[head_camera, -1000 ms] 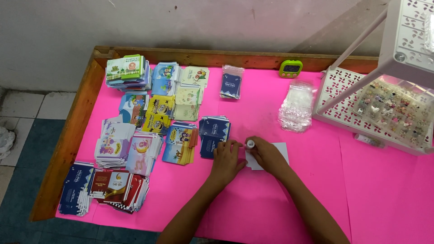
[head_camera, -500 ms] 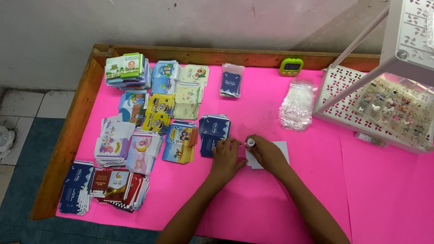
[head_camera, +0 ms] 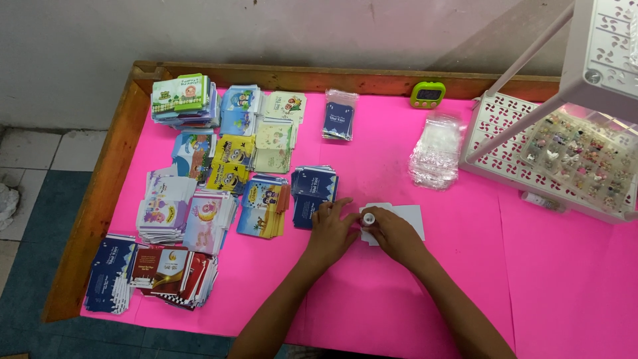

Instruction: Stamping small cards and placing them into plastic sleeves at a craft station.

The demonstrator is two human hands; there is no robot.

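White card or flat envelope (head_camera: 405, 218) lies on the pink table cover (head_camera: 412, 292), near the middle of the table, with both hands on its left end. Right hand (head_camera: 392, 234) is curled around a small white cylinder (head_camera: 367, 217) (looks like a glue stick or small bottle, too small to be sure), fingers pinching it upright against the card. Left hand (head_camera: 334, 229) sits just beside it, fingers pressed down at the card's left edge; whether it grips anything I cannot tell.

Risks as I judge them:
- Card is only pinned at one end. A sideways push from the cylinder could pivot or slide it on the smooth cover.
- If that cylinder is adhesive, overshoot past the card edge would mark the pink cover.
- Dark blue card stack (head_camera: 312, 193) is touching or nearly touching the left hand. A wrist nudge could fan it out into the yellow-and-blue stack (head_camera: 264, 206) next door.

Further out, less exposed: clear plastic sleeves (head_camera: 435, 151), green timer (head_camera: 427, 94) by the wooden rim, white lattice rack (head_camera: 531, 153) with a tray of small trinkets (head_camera: 581, 163), well apart to the right. Card piles at far left (head_camera: 153, 269) overhang the cover edge slightly and could slip if the cover is tugged.
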